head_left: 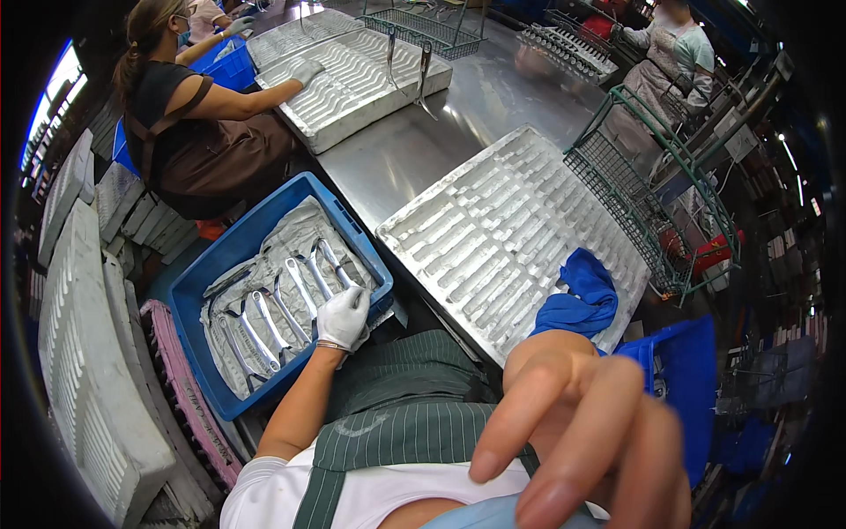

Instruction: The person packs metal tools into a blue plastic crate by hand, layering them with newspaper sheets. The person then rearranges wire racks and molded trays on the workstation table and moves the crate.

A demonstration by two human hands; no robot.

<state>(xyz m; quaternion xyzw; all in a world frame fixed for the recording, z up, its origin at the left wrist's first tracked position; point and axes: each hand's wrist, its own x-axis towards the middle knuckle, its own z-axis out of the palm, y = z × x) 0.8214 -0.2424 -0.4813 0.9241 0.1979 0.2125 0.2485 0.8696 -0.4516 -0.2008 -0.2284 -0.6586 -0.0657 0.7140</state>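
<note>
My left hand [344, 316], in a white glove, is closed at the near right rim of a blue bin [231, 407]. Inside the bin, several shiny wrenches [300, 287] lie side by side on crumpled grey cloth [231, 304]. The end of one wrench [333, 263] reaches to the gloved fingers; whatever they hold is hidden. Bare and close to the camera, my right hand [586, 423] has its fingers bent and apart, with nothing visible in them. A blue cloth [586, 291] lies beyond it on a white slotted tray [476, 229].
A metal table [374, 181] carries the slotted tray and another tray [352, 84] with tools at its edge. To the right stand a green wire basket [617, 181] and a blue container [683, 388]. Slotted slabs [97, 370] lean at left. Co-workers [189, 115] work across the table.
</note>
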